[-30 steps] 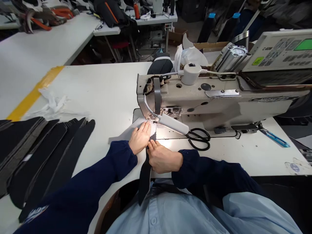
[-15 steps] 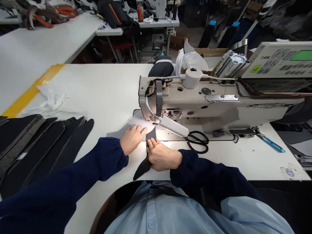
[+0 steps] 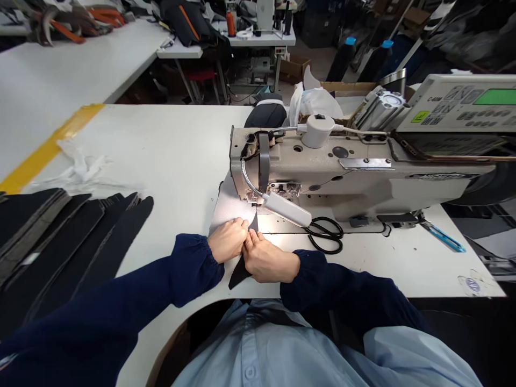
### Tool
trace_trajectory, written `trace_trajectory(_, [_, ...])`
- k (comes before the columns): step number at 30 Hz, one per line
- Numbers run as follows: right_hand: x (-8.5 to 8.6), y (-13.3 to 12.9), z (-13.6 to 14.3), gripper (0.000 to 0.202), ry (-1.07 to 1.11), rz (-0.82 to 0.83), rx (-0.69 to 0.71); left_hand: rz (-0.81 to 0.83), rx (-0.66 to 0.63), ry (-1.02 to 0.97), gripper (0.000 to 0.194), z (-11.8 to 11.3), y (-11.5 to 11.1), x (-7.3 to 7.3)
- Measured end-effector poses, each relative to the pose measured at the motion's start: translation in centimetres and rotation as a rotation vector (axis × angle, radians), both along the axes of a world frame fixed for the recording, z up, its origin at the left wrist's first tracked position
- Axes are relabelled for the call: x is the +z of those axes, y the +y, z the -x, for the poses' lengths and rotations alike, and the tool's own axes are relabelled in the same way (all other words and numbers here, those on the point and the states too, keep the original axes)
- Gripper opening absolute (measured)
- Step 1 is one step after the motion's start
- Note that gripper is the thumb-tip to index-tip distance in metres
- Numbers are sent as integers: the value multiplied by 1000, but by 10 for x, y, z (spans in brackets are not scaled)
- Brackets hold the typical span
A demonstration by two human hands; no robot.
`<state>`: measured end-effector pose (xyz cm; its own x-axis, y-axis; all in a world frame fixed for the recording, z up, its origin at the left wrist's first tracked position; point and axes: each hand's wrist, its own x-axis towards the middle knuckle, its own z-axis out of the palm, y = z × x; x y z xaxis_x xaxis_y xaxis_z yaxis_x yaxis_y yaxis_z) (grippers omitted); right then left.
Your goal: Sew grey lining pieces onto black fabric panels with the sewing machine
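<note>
A white fabric piece [image 3: 230,207] lies at the needle area of the sewing machine [image 3: 318,166], partly under its head. A dark fabric strip [image 3: 239,275] runs from the needle area down toward the table's front edge. My left hand [image 3: 229,239] is closed, its fingertips pinching the edge where the white piece meets the strip. Right beside it, my right hand [image 3: 268,258] grips the dark strip with fingers curled over it. The two hands touch or nearly touch; the fabric between the fingertips is mostly hidden.
Black-handled scissors [image 3: 325,235] lie right of the hands, below a white lamp [image 3: 287,209]. A blue cutter [image 3: 443,236] rests farther right. Dark fabric pieces [image 3: 80,242] are stacked at left, near white scraps [image 3: 78,161]. A control panel [image 3: 463,105] stands at the back right.
My left hand has moved right and slightly down to meet my right hand, going from flat on the white piece to a pinch. The white piece has turned; the strip's lower end has shifted right.
</note>
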<state>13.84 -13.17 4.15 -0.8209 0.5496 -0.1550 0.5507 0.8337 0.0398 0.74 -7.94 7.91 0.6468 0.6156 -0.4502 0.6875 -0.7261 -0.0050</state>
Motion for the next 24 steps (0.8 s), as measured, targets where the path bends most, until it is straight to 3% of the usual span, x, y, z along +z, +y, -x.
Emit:
trace_trajectory(8, [-12,0,2,37,68,-119,-20,96,213,-128,33,-2,10,-12])
trace_trajectory(12, [-14,-17,1,29,165,-107,-65,103,292,-314,38,7,1,-24])
trace_trajectory(18, [-28,-65,-10,24,377,-136,32,-49,153,-773,48,37,-44,-49])
trace_trajectory(24, [-44,-72,-6,27,465,-217,-7,-116,89,-816,36,38,-48,-60])
